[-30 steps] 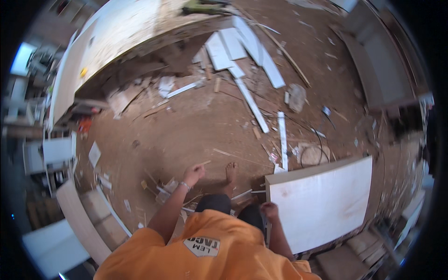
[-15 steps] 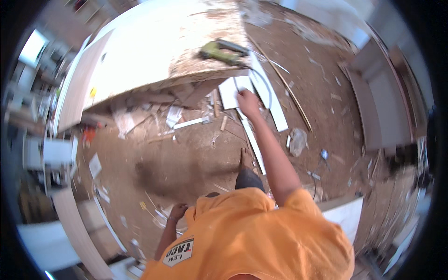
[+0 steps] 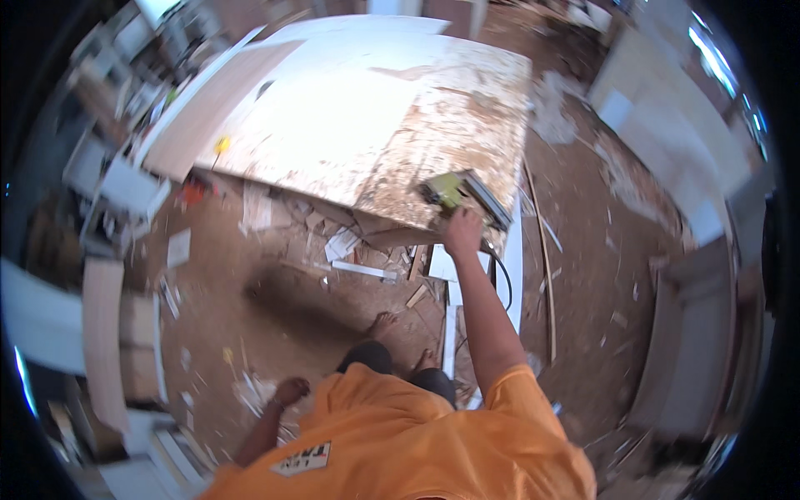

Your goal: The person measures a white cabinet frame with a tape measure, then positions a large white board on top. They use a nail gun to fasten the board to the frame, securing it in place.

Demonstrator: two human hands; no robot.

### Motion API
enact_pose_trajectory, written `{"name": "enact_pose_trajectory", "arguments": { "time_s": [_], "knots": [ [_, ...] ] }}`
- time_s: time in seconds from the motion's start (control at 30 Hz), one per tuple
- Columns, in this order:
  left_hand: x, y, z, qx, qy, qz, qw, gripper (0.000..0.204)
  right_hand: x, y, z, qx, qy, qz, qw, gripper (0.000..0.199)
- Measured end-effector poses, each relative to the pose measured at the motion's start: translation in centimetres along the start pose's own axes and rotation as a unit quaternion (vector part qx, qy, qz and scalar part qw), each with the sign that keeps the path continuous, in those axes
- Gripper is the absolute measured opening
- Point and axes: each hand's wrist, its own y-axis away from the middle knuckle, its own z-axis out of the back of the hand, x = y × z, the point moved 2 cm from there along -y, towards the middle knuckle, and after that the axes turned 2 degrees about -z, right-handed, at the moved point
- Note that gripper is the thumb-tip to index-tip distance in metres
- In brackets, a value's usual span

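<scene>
Big white workbench board (image 3: 358, 108) fills the top of the view, 11 to 1 o'clock, its near right part caked with sawdust and chips. A brown plywood sheet (image 3: 218, 104) lies along its left edge at 10 o'clock. Dirt floor (image 3: 275, 325) below, littered with white offcut strips (image 3: 363, 270) and scraps under the bench edge; white panels (image 3: 667, 142) lean at 2 to 3 o'clock, more stacked boards (image 3: 104, 333) at 8 to 9 o'clock. Person in orange shirt (image 3: 417, 442) at 6 o'clock, bare feet (image 3: 383, 321) on the floor just above.

Right hand (image 3: 463, 232) stretched out to about 12–1 o'clock from the body, at the near right corner of the bench, fingers curled and touching the green power tool (image 3: 446, 192), a small saw or trimmer by the look; whether it is fully gripped, cannot tell. The tool sits on the bench's dusty corner beside a grey metal rail (image 3: 492, 200), black cord (image 3: 503, 275) hanging down past the forearm.

Left hand (image 3: 292, 390) hangs low at 7 o'clock, loosely closed, holding nothing visible, near floor scraps.
</scene>
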Motion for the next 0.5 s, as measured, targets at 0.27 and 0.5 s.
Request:
{"name": "enact_pose_trajectory", "arguments": {
  "time_s": [0.27, 0.5],
  "knots": [
    [-15.2, -10.7, 6.0, 0.038, -0.057, -0.101, 0.993, 0.041, -3.5, -4.3, 3.2, 0.111, 0.095, -0.040, 0.988, 0.027],
    [-16.6, -20.6, 10.0, 0.180, -0.203, -0.284, 0.919, 0.030, -6.1, 8.7, 7.5, 0.058, -0.046, -0.201, 0.977, 0.031]
  ]
}}
